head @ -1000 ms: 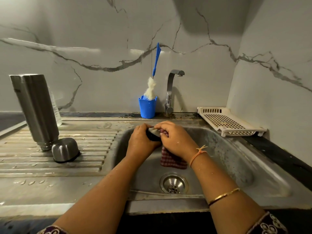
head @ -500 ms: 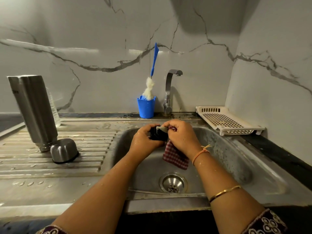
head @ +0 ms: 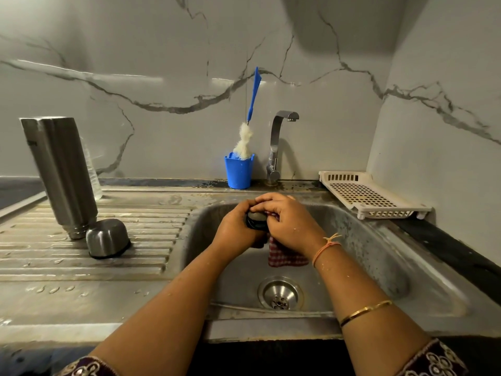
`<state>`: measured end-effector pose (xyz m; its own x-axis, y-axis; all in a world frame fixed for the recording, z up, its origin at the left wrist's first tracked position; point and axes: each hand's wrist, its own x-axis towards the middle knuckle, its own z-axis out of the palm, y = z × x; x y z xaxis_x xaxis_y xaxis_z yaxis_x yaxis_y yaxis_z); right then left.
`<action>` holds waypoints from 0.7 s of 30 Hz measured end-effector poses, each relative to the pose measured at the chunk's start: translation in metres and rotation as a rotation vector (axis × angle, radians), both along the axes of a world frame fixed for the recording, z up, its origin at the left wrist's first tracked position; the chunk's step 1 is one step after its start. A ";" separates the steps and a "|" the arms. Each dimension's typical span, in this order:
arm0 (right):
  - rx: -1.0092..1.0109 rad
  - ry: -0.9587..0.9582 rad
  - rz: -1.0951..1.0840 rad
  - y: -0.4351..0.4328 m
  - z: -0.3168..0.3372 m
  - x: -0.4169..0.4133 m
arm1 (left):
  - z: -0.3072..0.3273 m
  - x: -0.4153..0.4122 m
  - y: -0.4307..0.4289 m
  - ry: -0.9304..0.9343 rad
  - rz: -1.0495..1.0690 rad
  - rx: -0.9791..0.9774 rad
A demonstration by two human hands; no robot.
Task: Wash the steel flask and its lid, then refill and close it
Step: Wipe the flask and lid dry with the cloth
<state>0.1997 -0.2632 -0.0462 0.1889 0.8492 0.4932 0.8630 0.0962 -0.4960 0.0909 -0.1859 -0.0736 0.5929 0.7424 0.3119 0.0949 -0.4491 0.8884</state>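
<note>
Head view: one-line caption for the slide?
Both hands rub a small dark lid with a checked cloth over the sink; upturned flask drains beside it.

Grey-veined marble walls meet in a corner behind a steel counter.

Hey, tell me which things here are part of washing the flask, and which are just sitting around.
In use:
steel flask, upside down on the drainboard
steel cup beside it
dark lid, in the left hand
checked cloth, in the right hand
tap

Lying about:
blue cup with bottle brush
white plastic tray
</note>
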 end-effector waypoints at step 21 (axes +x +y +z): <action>0.292 0.368 -0.442 -0.001 -0.003 0.018 | 0.011 0.000 -0.002 -0.288 -0.171 -0.554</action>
<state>0.2182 -0.2639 -0.0490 0.6909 0.4928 0.5289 0.6308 -0.0536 -0.7741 0.0904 -0.1880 -0.0627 0.6668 0.7416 0.0740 -0.2143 0.0956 0.9721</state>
